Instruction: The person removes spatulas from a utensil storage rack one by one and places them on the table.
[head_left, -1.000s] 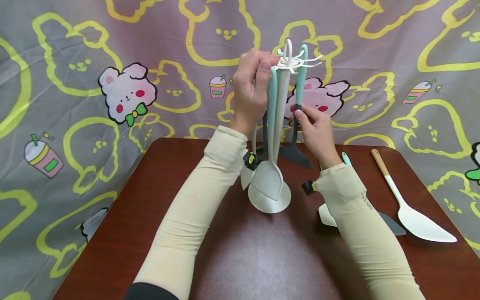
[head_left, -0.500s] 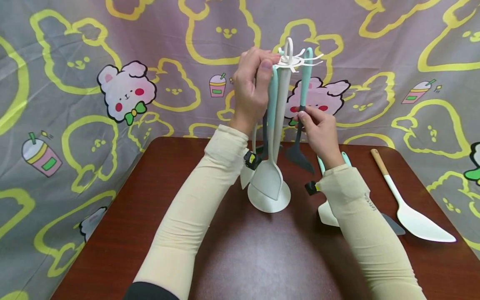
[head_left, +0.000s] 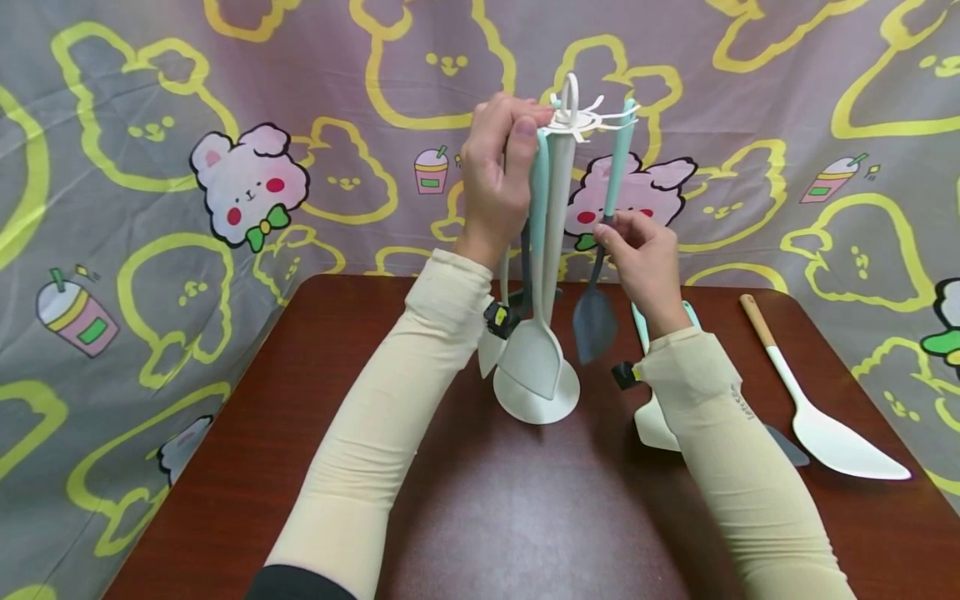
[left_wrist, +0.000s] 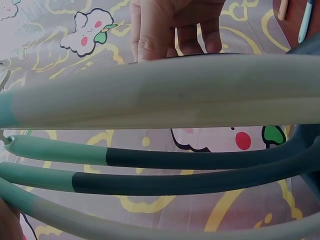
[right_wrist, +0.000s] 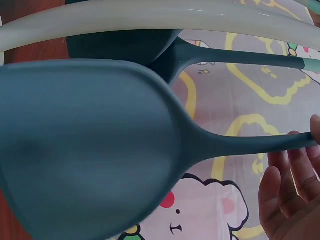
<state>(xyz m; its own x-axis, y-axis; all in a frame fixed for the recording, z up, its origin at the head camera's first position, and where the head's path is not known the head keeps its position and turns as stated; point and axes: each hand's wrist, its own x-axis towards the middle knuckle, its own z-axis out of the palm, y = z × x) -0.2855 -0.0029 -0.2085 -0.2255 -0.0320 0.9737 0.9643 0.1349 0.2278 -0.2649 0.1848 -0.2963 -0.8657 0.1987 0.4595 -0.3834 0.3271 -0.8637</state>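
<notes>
A white utensil rack (head_left: 558, 217) stands upright on a round base, with a ring of hooks on top. My left hand (head_left: 498, 167) grips the rack's top at the left, fingers over the hooks. To the right, my right hand (head_left: 641, 258) pinches a dark grey spatula (head_left: 595, 325) with a mint handle, just below where the colours meet. The handle's upper end overlaps the tips of the right hooks; I cannot tell whether it touches them. In the right wrist view the spatula blade (right_wrist: 90, 145) looks broad and smooth. A light grey spatula (head_left: 534, 358) hangs at the rack's front.
More utensils hang behind, including a dark-stemmed one (left_wrist: 190, 184) with a mint handle. On the table (head_left: 300, 350) at right lie a white spatula (head_left: 840, 437) with a wooden handle, a cream utensil (head_left: 655, 427) and a dark blade (head_left: 786, 446). A patterned cloth (head_left: 337, 75) stands behind.
My right hand has moved slightly right, taking the spatula's handle end outward from the rack's middle to the hook tips. The blade has turned and hangs lower. My left hand stays in place.
</notes>
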